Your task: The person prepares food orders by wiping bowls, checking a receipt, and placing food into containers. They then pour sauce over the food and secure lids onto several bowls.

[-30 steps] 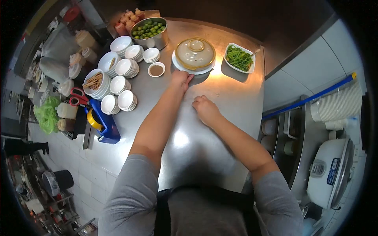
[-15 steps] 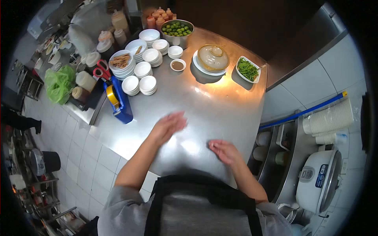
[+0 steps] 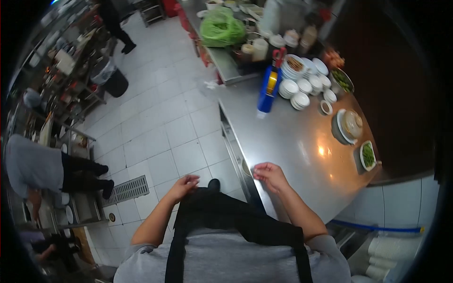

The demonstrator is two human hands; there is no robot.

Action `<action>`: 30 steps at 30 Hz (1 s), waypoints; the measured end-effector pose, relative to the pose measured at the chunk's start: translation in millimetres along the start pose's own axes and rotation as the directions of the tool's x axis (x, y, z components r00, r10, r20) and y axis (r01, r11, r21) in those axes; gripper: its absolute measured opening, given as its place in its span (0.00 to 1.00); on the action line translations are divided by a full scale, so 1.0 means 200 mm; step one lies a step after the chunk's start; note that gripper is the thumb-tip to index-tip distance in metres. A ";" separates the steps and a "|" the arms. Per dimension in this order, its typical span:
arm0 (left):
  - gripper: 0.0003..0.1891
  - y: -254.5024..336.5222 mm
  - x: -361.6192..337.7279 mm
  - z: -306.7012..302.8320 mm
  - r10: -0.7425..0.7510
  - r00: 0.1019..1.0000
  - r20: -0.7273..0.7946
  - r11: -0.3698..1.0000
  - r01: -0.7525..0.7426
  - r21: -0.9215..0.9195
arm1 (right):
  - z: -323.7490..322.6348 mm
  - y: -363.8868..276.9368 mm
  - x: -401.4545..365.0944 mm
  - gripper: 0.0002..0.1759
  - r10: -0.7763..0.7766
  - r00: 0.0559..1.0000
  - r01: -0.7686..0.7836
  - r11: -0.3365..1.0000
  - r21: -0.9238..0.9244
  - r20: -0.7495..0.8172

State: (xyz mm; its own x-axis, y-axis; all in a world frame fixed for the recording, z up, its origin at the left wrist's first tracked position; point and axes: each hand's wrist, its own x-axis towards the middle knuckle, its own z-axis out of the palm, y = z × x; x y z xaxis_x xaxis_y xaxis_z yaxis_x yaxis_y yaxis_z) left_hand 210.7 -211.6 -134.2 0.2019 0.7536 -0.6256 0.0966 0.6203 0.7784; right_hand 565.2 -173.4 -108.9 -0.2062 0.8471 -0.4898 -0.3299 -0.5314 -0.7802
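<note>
My left hand [image 3: 185,187] is over the tiled floor beside the counter, empty, with its fingers apart and slightly bent. Over the near edge of the steel counter [image 3: 302,151] is my right hand [image 3: 269,175], fingers loosely curled and nothing visible in it. Farther back on the counter stand a blue tape dispenser [image 3: 268,92], stacks of small white dishes [image 3: 300,100] and a small bowl of brown sauce [image 3: 326,107]. A lidded pot [image 3: 351,123] rests on a white plate, near a white dish of greens [image 3: 367,154].
A co-worker in a grey shirt [image 3: 35,162] stands at the left; another person in dark clothes [image 3: 112,21] is farther back. A black bin [image 3: 113,82] stands by the left shelves. A green plastic bag [image 3: 222,28] lies on the back counter. A drain grate [image 3: 126,190] is in the floor.
The view has turned left, showing more floor and the co-workers. My left hand has gone from above the counter to above the floor; my right hand is now near the counter's edge.
</note>
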 end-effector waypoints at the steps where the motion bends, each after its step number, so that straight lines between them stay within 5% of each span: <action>1: 0.17 -0.19 0.01 -0.17 -0.080 0.993 -0.085 0.996 0.083 0.039 | 0.09 -0.04 0.09 0.09 -0.011 1.000 0.011 1.000 0.006 0.019; 2: 0.17 -0.46 0.02 -0.38 -0.089 0.982 -0.169 0.995 0.082 -0.049 | 0.19 -0.07 0.18 0.09 -0.017 0.999 0.017 1.000 0.012 0.034; 5: 0.16 -1.08 -0.14 -0.86 -0.337 0.690 -0.641 0.918 0.392 -0.062 | 0.47 -0.01 0.49 0.10 -0.003 0.997 -0.007 0.990 0.139 0.075; 8: 0.24 -1.44 -0.35 -1.19 -0.684 0.435 -0.586 0.719 0.538 -0.440 | 0.73 0.01 0.89 0.06 -0.110 0.990 0.122 0.979 -0.164 0.083; 11: 0.15 -1.01 -0.49 -1.24 -0.690 0.443 -0.572 0.720 0.499 -0.483 | 0.92 -0.11 1.42 0.06 -0.262 0.962 0.267 0.841 -0.472 0.077; 12: 0.17 -1.49 -0.38 -1.50 -0.650 0.537 -0.538 0.758 0.404 -0.513 | 0.99 -0.17 1.59 0.06 -0.317 0.947 0.285 0.748 -0.599 0.054; 13: 0.17 -1.47 -0.34 -1.57 -0.592 0.549 -0.590 0.802 0.333 -0.496 | 1.05 -0.23 1.76 0.06 -0.372 0.927 0.286 0.640 -0.713 0.038; 14: 0.18 -1.58 -0.24 -1.75 -0.320 0.661 -0.679 0.947 0.230 -0.223 | 1.11 -0.29 1.90 0.07 -0.428 0.903 0.272 0.518 -0.811 0.030; 16: 0.19 -1.43 -0.16 -1.92 -0.110 0.678 -0.727 0.977 0.210 0.048 | 1.16 -0.38 2.17 0.07 -0.517 0.851 0.247 0.235 -0.940 0.094; 17: 0.19 -1.39 -0.11 -2.02 -0.110 0.688 -0.718 0.980 0.196 0.037 | 1.17 -0.42 2.29 0.07 -0.547 0.826 0.213 0.086 -0.973 0.132; 26: 0.20 -0.86 0.39 -2.64 -0.100 0.779 -0.619 0.990 0.139 0.015 | 1.07 -0.58 3.16 0.11 -0.469 0.861 0.034 -0.331 -0.943 0.196; 29: 0.20 -0.64 0.74 -2.81 -0.079 0.818 -0.569 0.977 0.176 0.117 | 1.04 -0.57 3.33 0.12 -0.195 0.980 -0.115 -0.475 -0.873 -0.022; 30: 0.19 -0.54 0.88 -2.86 -0.053 0.835 -0.548 0.971 0.172 0.168 | 1.00 -0.52 3.40 0.12 -0.255 0.965 -0.200 -0.565 -0.800 -0.061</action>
State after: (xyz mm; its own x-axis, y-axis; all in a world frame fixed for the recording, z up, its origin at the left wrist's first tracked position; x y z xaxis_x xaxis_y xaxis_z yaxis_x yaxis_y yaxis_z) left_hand -321.2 -22.1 -357.7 -0.3706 0.7156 -0.5921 0.2920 0.6949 0.6571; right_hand 274.8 457.9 -283.8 -0.0586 0.9529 -0.2975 0.9650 0.1303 0.2276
